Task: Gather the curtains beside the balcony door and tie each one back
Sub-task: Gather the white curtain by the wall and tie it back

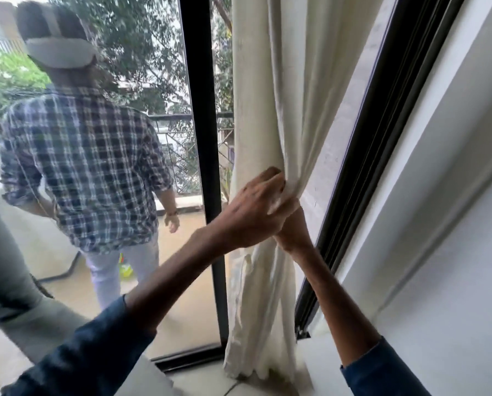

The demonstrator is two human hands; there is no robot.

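Note:
A cream curtain (pixel 270 90) hangs at the right side of the balcony door, bunched into folds down to the floor. My left hand (pixel 256 210) grips the gathered cloth at mid-height, fingers curled round the front of the bundle. My right hand (pixel 292 230) reaches up from below and behind it, wrapped round the same bunch, partly hidden by the left hand. No tie-back is visible.
The black door frame (pixel 202 115) stands left of the curtain, a dark sliding track (pixel 382 138) and white wall (pixel 453 224) to its right. A person in a checked shirt (pixel 87 167) stands on the balcony beyond the opening. Another person's grey sleeve (pixel 7 275) is at left.

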